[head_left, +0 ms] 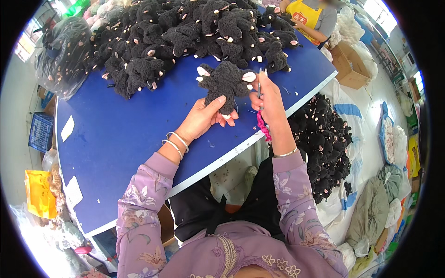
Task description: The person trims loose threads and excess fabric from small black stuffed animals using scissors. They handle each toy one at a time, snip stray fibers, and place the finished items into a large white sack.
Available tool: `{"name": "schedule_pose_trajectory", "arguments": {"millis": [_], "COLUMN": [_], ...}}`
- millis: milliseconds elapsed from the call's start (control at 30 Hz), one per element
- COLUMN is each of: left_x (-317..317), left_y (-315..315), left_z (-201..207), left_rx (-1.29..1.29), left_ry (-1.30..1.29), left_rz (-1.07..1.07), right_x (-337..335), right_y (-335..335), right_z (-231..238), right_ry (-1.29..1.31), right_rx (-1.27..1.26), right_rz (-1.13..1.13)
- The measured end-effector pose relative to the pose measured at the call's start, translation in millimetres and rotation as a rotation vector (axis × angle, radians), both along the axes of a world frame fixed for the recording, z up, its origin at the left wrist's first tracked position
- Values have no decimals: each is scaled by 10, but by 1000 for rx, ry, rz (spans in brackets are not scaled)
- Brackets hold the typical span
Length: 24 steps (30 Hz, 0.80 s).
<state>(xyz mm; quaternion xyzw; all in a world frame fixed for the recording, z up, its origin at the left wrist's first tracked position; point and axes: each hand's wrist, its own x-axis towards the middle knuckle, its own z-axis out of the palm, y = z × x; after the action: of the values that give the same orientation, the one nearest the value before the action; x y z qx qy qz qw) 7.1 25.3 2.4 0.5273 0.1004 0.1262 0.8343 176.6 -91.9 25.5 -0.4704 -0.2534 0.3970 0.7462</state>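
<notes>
My left hand (pixel 204 118) is closed on a black fluffy plush toy (pixel 224 83), its thumb on top and its fingers underneath. Pale pink and white ears and tips stick out from the toy, which is held just above the blue tabletop. In my right hand (pixel 271 99) is a pair of small scissors (pixel 260 88), with pointed metal tips upward beside the toy's right side. A bright pink wrapped part (pixel 263 124) hangs below that hand. The right fingertips are close to the toy's white-pink ear; whether they touch it is hard to tell.
A big heap of black plush toys (pixel 185 34) covers the far side of the blue table (pixel 139 125). More lie in a pile (pixel 320 148) at right, below table height. A filled plastic bag (pixel 65 55) stands far left. Across the table a person in a yellow apron (pixel 303 18) works.
</notes>
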Motion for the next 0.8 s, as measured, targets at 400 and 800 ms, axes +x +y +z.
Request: {"name": "schedule_pose_trajectory", "arguments": {"millis": [400, 800], "left_x": [56, 31], "left_y": [-117, 36], "left_z": [-79, -149], "left_rx": [228, -139], "left_ry": [20, -108], "left_rz": [368, 290], "right_x": [-109, -105], "right_y": [-46, -75], "right_z": [-45, -16], "right_ry": [-413, -376], "right_rx": [-192, -191], "right_rz": [80, 149]}}
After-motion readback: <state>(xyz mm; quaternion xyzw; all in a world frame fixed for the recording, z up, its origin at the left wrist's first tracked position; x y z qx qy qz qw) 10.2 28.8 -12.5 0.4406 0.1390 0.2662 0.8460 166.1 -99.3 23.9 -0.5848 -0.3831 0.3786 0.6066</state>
